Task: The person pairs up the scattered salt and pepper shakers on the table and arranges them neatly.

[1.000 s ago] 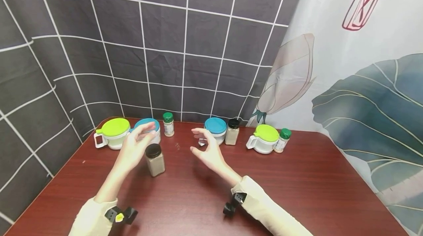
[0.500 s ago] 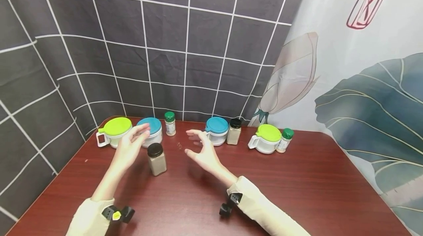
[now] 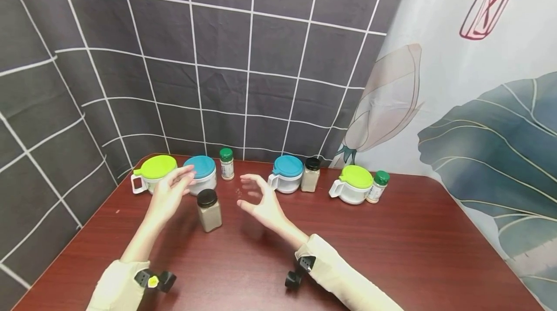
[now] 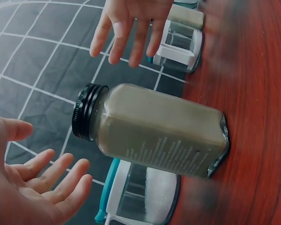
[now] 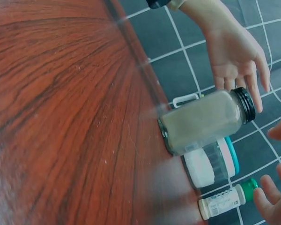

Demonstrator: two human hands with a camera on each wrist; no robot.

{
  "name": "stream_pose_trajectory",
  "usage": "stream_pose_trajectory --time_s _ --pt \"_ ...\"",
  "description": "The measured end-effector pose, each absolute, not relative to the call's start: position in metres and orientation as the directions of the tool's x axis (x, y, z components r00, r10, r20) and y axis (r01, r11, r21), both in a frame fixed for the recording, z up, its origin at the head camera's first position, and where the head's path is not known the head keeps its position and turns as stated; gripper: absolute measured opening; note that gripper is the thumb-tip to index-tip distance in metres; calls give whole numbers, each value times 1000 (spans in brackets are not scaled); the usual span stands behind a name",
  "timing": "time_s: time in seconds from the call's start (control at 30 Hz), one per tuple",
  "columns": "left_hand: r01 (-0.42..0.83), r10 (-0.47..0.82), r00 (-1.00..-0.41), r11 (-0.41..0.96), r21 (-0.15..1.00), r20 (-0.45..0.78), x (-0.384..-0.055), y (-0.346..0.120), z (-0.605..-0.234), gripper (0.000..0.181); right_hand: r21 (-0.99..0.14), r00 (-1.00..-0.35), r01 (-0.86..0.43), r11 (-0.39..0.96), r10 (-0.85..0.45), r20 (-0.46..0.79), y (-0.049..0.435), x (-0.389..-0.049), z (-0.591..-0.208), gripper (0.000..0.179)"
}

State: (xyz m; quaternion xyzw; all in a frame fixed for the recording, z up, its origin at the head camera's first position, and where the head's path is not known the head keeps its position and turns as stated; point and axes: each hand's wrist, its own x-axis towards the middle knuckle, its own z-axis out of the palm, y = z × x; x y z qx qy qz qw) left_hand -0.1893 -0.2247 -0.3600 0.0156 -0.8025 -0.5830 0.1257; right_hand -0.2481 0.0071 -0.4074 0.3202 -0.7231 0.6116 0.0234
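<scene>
A square-sided jar [image 3: 210,216] of grey-brown powder with a black screw lid stands upright on the table, between my two hands. My left hand [image 3: 167,197] hovers just left of it, fingers extended and holding nothing. To the jar's right, my right hand [image 3: 266,208] is raised with thumb and fingers spread apart, also holding nothing. The left wrist view shows the jar [image 4: 159,129] with a gap to each hand. In the right wrist view, the jar [image 5: 201,122] overlaps the fingers of my left hand [image 5: 232,51], and my right hand [image 5: 276,201] enters at the right edge.
Along the back of the red-brown table [image 3: 391,243] stand handled pots with green lids, left [image 3: 158,168] and right [image 3: 354,178], and blue lids [image 3: 201,168] [image 3: 288,167]. Green-capped shakers [image 3: 227,163] [image 3: 377,186] and another black-lidded jar [image 3: 311,175] stand among them. A grey tiled cloth hangs behind.
My right hand has moved left, closer to the jar. My left hand has drawn a little left, away from it. The jar stays where it was; the head view has shifted slightly.
</scene>
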Motion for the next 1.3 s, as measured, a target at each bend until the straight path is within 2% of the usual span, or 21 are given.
stream_pose_trajectory --time_s 0.43,0.83,1.3 --pt "36 -233 -965 327 944 117 -193 -235 -371 50 -886 -773 -461 -53 -467 430 -4 -245 -410 51" --pt "-20 -250 -965 354 935 73 -198 -242 -378 53 -891 -769 -454 -31 -492 409 -14 -244 -412 53" --pt "-124 -356 -934 386 914 23 -200 -247 -382 56 -909 -769 -416 28 -545 334 -19 -242 -416 58"
